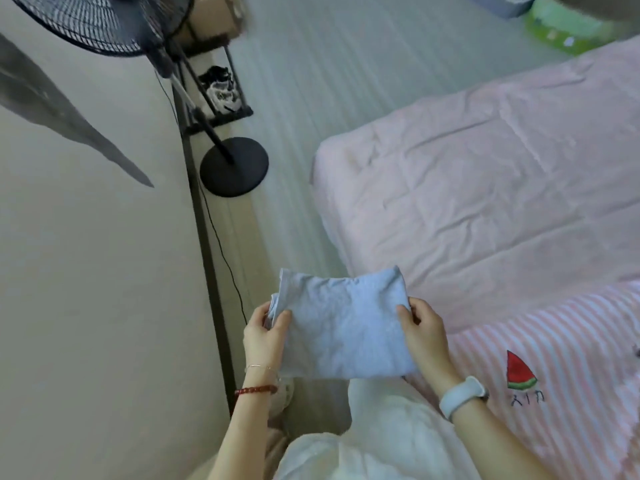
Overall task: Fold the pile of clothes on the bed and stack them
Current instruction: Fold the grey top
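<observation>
The left hand (265, 336) pinched the left edge of a folded pale blue garment (341, 327), thumb on top and fingers curled beneath. The right hand (424, 332) gripped its right edge the same way. The garment hung in the air between them, near the bed's (485, 188) left corner, above the floor. A pink sheet covered the bed; a striped pink garment (571, 358) lay at near right. A standing fan (233, 166) stood far left by the wall.

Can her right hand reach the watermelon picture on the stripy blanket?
Probably yes. The watermelon picture lies just beside the right hand with nothing between them, but that hand's fingers are gripping the folded blue cloth, so it would have to let go first.
</observation>
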`<control>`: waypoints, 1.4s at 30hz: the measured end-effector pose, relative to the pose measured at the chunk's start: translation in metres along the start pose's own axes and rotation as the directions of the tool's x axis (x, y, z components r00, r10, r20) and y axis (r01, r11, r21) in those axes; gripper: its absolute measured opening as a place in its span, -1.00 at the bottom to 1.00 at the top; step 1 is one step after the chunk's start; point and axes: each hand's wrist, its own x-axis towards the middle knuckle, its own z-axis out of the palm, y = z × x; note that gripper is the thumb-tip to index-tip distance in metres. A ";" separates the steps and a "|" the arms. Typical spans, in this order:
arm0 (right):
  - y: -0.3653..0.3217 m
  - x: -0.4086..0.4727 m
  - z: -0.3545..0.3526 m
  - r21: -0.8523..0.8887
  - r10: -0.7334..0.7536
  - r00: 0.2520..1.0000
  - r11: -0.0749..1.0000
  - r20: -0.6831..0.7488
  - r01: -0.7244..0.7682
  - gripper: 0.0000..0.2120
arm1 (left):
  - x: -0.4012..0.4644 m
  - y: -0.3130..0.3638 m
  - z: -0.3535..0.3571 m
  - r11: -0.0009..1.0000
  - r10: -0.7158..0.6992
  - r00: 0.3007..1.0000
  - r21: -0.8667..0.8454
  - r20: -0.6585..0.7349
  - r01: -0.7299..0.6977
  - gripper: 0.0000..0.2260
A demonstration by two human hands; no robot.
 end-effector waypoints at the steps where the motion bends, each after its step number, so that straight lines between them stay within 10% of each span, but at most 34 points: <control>1: -0.012 0.021 0.008 -0.003 0.006 1.000 1.000 0.008 -0.006 -0.86 | 0.021 0.013 0.003 1.000 0.000 1.000 -0.006 -0.007 0.000 -0.80; 16: -0.266 0.334 0.109 -0.054 -0.103 0.994 0.993 0.023 0.104 -0.71 | 0.350 0.257 0.033 0.993 0.120 0.993 0.008 0.006 -0.120 -0.87; 27: -0.395 0.509 0.180 0.120 -0.029 0.965 0.991 -0.260 0.062 -0.63 | 0.590 0.429 0.089 0.961 0.236 0.955 0.103 0.180 -0.257 -0.80; 42: -0.464 0.786 0.018 0.370 0.251 0.765 0.929 -0.593 -0.018 -0.77 | 0.740 0.680 0.426 0.871 0.310 0.725 0.121 0.615 -0.475 -0.80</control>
